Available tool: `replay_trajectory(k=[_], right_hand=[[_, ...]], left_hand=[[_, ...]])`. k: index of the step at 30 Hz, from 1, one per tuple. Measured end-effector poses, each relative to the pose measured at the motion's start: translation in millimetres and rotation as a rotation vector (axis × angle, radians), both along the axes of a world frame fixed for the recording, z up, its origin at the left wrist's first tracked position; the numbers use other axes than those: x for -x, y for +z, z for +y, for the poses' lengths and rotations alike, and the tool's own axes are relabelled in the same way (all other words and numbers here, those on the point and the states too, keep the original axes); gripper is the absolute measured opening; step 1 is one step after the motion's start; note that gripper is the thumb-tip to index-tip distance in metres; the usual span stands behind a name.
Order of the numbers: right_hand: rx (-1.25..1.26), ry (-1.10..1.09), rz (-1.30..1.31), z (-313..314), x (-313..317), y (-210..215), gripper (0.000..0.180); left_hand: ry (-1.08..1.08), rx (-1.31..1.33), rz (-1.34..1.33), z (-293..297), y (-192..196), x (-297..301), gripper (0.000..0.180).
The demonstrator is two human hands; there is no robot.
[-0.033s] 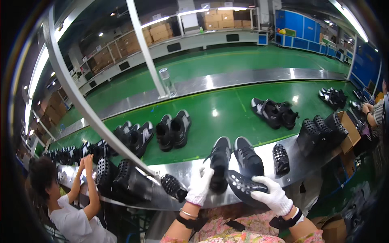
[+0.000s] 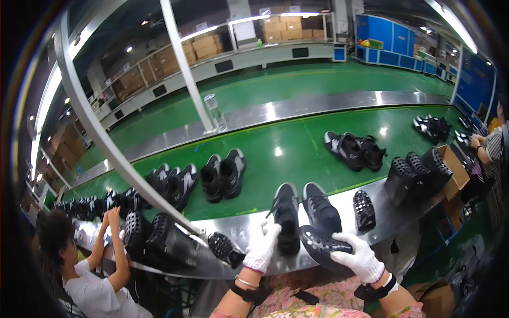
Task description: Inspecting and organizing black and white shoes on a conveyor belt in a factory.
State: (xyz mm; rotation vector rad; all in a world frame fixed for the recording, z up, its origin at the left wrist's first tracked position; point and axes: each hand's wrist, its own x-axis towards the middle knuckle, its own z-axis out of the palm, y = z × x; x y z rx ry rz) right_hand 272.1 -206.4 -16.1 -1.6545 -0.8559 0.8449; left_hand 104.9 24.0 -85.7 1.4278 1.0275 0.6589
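- Low in the frame's centre, the gloved left hand rests on a black shoe standing at the metal bench edge; its fingers look loosely curled, grip unclear.
- The gloved right hand has its fingers closed on a black perforated insole, held just beside that shoe.
- A second shoe stands right of the first.
- More shoe pairs sit on the green belt above.

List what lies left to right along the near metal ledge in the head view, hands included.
Co-worker's raised hands → black perforated insert on the ledge → left hand at a black shoe → black sole in the right hand → right hand → cardboard box.
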Motion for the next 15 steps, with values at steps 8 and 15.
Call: replay_trajectory(k=[8, 15], right_hand=[[-0.045, -0.084, -0.154, -31.4, -21.5, -29.5, 0.051], [-0.046, 0.031, -0.09, -28.5, -27.4, 11.8, 0.048]], left_hand=[[-0.006, -1.161, 0.715, -21.6, 15.7, -54.3, 0.087], [-0.208, -1.4, 0.573, -2.9, 12.2, -43.2, 0.041]])
